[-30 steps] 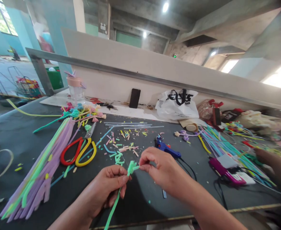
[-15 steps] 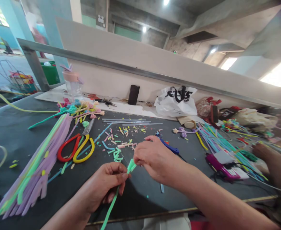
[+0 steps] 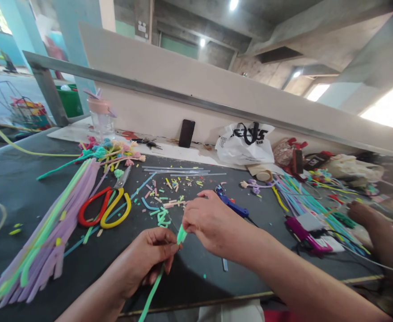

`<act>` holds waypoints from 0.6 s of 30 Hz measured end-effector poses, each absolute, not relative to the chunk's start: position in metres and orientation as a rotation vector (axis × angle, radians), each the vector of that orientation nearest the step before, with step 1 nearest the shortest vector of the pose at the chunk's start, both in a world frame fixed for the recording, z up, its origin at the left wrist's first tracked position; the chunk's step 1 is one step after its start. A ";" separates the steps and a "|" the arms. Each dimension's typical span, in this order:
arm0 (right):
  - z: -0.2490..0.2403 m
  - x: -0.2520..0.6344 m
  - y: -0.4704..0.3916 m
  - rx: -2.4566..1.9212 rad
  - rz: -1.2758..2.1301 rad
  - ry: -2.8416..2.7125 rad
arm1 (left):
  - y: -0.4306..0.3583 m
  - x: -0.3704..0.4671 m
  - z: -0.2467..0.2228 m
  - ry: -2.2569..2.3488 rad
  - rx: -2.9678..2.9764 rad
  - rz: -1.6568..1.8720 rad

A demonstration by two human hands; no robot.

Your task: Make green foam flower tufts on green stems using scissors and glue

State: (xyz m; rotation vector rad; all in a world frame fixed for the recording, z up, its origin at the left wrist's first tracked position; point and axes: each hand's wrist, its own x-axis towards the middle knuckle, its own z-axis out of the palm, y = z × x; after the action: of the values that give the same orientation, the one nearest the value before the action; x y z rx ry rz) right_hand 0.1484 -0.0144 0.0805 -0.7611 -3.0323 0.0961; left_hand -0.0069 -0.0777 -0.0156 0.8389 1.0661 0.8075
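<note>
Head cam: my L hand (image 3: 159,252) had a narrow pinch, holding the green stem (image 3: 152,290) just under its tuft (image 3: 182,235); my R hand (image 3: 201,221) had fingers narrowed round the tuft's top, exact contact hidden. Stem was R of the scissors (image 3: 119,192), nearer cam, tail running out of frame.

Risks, IMO: tuft could splay or pull loose if the L pinch eased or R tugged too hard; stem might kink if hands twisted opp. ways. R arm (image 3: 283,264) could nudge the glue gun (image 3: 233,205) if swung out.

Qty, rel. to scissors (1 pr): 1 stem in hand; 1 gun, R; 1 phone (image 3: 187,133) + 1 white bag (image 3: 246,145), beyond & R; 1 bottle (image 3: 101,117), beyond; clear sticks (image 3: 183,168), R, 3 or 4 (overlapping); scraps (image 3: 171,203), R, too many to ct; bundle (image 3: 48,232), L, strips uncountable; 1 co-worker's hand (image 3: 364,214), far R.
</note>
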 end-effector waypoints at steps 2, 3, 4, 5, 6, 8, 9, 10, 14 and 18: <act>0.082 0.147 -0.015 -0.780 0.098 -3.051 | -0.078 -0.006 -0.016 1.082 0.837 0.809; 0.083 0.146 -0.015 -0.784 0.094 -3.060 | -0.078 -0.006 -0.016 1.084 0.838 0.812; 0.083 0.145 -0.015 -0.785 0.089 -3.069 | -0.078 -0.006 -0.015 1.081 0.840 0.816; 0.084 0.144 -0.015 -0.786 0.085 -3.078 | -0.078 -0.005 -0.015 1.078 0.841 0.822; 0.085 0.143 -0.015 -0.785 0.082 -3.086 | -0.077 -0.005 -0.015 1.076 0.842 0.825; 0.087 0.141 -0.015 -0.774 0.071 -3.106 | -0.077 -0.005 -0.015 1.076 0.847 0.809; 0.088 0.140 -0.015 -0.762 0.064 -3.118 | -0.077 -0.005 -0.015 1.081 0.852 0.802; 0.088 0.139 -0.014 -0.746 0.056 -3.129 | -0.076 -0.005 -0.015 1.086 0.858 0.798; 0.087 0.138 -0.011 -0.724 0.051 -3.142 | -0.076 -0.004 -0.016 1.082 0.872 0.809; 0.081 0.141 -0.006 -0.764 0.141 -3.095 | -0.076 -0.002 -0.016 1.095 0.859 0.832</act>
State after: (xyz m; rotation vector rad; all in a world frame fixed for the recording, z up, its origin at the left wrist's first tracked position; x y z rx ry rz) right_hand 0.1412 -0.0064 0.0806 -0.7637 -3.0954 0.1409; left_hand -0.0023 -0.0765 -0.0162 0.8592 1.0946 0.8325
